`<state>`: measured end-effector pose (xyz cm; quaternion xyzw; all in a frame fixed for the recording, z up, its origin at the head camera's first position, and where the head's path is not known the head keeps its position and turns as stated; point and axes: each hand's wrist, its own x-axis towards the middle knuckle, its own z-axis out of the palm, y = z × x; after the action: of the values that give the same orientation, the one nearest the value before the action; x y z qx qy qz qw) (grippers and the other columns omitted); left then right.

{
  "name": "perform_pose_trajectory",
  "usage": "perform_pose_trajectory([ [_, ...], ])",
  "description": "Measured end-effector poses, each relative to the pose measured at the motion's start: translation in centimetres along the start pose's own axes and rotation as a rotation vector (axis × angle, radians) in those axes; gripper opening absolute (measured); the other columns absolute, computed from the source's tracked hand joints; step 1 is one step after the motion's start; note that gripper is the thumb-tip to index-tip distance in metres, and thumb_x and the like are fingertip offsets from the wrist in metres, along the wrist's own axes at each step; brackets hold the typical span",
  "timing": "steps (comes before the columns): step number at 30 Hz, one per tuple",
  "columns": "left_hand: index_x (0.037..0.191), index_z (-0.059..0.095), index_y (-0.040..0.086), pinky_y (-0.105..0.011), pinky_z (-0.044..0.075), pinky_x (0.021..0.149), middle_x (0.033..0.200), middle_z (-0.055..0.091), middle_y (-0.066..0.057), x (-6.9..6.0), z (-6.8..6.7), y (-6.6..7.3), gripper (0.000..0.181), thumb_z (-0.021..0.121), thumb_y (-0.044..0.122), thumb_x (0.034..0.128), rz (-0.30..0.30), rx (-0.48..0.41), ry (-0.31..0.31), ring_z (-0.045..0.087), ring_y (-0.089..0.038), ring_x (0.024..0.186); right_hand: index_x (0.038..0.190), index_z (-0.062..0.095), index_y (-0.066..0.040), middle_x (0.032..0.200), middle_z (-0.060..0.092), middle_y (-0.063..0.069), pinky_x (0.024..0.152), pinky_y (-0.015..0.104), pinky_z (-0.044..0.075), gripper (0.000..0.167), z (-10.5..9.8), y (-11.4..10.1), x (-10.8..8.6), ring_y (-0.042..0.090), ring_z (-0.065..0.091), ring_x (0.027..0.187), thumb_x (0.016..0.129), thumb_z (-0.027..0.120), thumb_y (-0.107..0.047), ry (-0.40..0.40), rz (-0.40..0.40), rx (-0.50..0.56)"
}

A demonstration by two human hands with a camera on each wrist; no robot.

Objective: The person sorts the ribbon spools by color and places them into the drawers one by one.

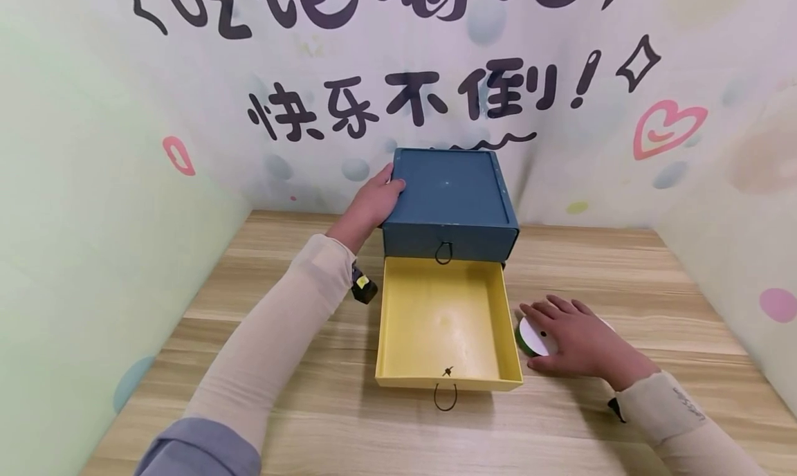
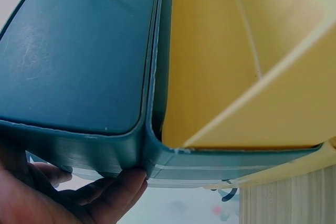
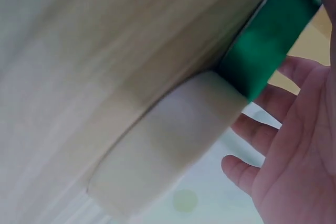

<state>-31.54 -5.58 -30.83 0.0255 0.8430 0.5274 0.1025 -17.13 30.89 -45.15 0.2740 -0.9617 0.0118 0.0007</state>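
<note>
A printed backdrop (image 1: pixel 311 165) with black lettering (image 1: pixel 418 106) rises just behind the blue box (image 1: pixel 445 192), closing off the far side of the table (image 1: pixel 324 427); a left wall (image 1: pixel 99 206) and a right wall (image 1: pixel 735 241) border the other sides. From the box's lower level a yellow drawer (image 1: pixel 442 310) juts toward the person, standing between the left sleeve (image 1: pixel 280 337) and the roll (image 1: pixel 532 334). The roll lies flat on the table just right of the drawer's near half; whether they touch I cannot tell. A black device (image 1: pixel 364 287) hangs under the left wrist, left of the drawer.

The box looks like smooth, hard plastic, squarish with rounded corners, scuffed on its upper front. The drawer is a shallow, thin-walled tray, a black loop (image 1: pixel 445 409) on its front and a dark knot (image 1: pixel 447 371) inside. The roll is a low disc, white on top; its side is part white, part satiny green. The table shows streaky wood grain.

The left hand (image 1: pixel 373 203) grips the box's left edge, thumb over the top, fingers along the side. The right hand's (image 1: pixel 579 334) grip is loose, fingers spread over the roll. The drawer's open top faces up; wood stretches between roll and right wall, and before the drawer's front.
</note>
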Motion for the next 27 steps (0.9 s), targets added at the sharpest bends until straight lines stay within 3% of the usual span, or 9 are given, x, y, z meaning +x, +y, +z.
perform_pose_trajectory([
  [10, 0.161, 0.012, 0.027, -0.048, 0.025, 0.116, 0.165, 0.017, -0.001, 0.0, 0.1, 0.0, 0.061, 0.037, 0.039, 0.107, -0.009, -0.01, 0.002, 0.021, -0.027, 0.148, 0.14, 0.058, -0.009, 0.131, 0.061, 0.015, 0.104, 0.062, 0.033, 0.083, 0.1, 0.5, 0.0, 0.042, 0.048, 0.128, 0.076, 0.075, -0.06, 0.024, -0.035, -0.01],
  [18, 0.161, 0.012, 0.028, -0.046, 0.023, 0.117, 0.165, 0.016, 0.0, -0.1, 0.0, -0.1, 0.062, 0.038, 0.039, 0.1067, -0.005, -0.017, 0.004, 0.019, -0.025, 0.149, 0.135, 0.06, -0.007, 0.124, 0.064, 0.011, 0.103, 0.061, 0.033, 0.083, -0.2, 0.6, 0.2, 0.04, 0.048, 0.125, 0.071, 0.081, -0.055, 0.165, -0.125, -0.048],
  [27, 0.161, 0.012, 0.028, -0.047, 0.026, 0.115, 0.165, 0.017, -0.002, -0.3, 0.0, 0.0, 0.062, 0.038, 0.038, 0.1067, -0.005, -0.023, 0.0, 0.022, -0.028, 0.148, 0.134, 0.06, -0.009, 0.126, 0.063, 0.012, 0.1, 0.061, 0.032, 0.084, -3.1, 0.2, 0.0, 0.039, 0.046, 0.127, 0.063, 0.084, -0.047, 0.312, -0.231, -0.079],
])
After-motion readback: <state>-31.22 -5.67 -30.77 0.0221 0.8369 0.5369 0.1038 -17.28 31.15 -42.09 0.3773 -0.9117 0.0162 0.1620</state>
